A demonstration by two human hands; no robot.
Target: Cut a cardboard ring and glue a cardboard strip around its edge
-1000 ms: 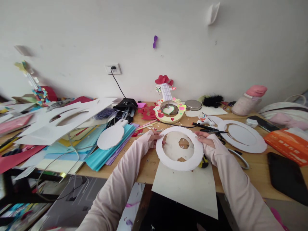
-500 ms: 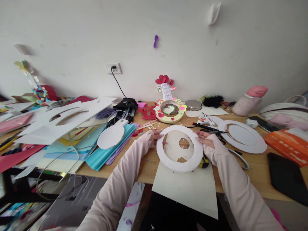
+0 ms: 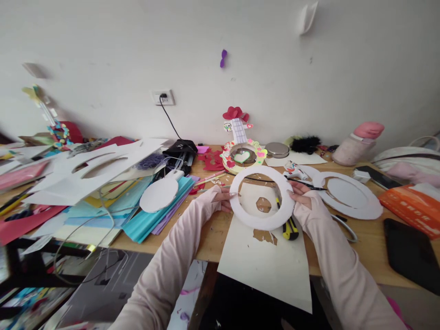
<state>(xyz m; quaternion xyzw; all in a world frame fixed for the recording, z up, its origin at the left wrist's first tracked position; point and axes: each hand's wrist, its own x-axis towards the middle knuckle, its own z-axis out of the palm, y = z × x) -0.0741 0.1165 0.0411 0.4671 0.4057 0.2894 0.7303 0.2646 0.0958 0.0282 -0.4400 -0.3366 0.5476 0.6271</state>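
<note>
I hold a white cardboard ring (image 3: 261, 222) up over the wooden table (image 3: 364, 247), tilted toward me. My left hand (image 3: 225, 200) pinches its left edge and my right hand (image 3: 301, 197) pinches its right edge. Under it lies a cream sheet (image 3: 264, 261) with ragged holes cut in it. A yellow and black utility knife (image 3: 289, 228) lies on the sheet just right of the ring's lower edge. Both arms wear pale pink sleeves.
A second white ring (image 3: 347, 200) lies to the right with a black pen (image 3: 302, 183) and a glue gun (image 3: 294, 170). A decorated paper guitar (image 3: 240, 149) stands behind. Stacked coloured paper (image 3: 151, 215) and white cut sheets (image 3: 85, 169) cover the left. A dark tablet (image 3: 409, 252) sits right.
Both hands have lifted the ring up and slightly away from the cream sheet, uncovering the utility knife and the torn holes in the sheet beneath.
</note>
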